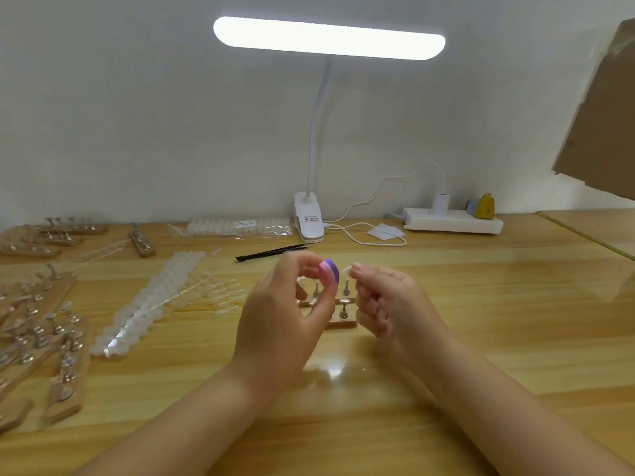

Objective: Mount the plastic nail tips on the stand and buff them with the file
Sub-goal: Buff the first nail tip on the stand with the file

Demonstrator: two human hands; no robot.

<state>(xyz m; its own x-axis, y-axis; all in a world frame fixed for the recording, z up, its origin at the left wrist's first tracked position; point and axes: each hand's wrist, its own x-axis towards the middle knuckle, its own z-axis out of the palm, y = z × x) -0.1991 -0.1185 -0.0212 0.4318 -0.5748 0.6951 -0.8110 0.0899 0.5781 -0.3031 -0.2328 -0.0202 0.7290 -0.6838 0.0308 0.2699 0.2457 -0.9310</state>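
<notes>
My left hand (285, 314) is raised over the table and pinches a small pink and purple buffing file (329, 271) between thumb and fingers. My right hand (388, 304) pinches a clear plastic nail tip (346, 269) right beside the file's edge. Behind both hands stands a small wooden stand (343, 322) with metal pegs, partly hidden by them. Strips of clear nail tips (151, 300) lie on the table to the left.
Several more wooden stands (51, 338) crowd the left edge. Black tweezers (271, 253) lie behind my hands. A clip lamp (309, 218), its cable, a bag of tips (237, 227) and a power strip (452, 219) line the wall. A cardboard box (604, 125) hangs at upper right.
</notes>
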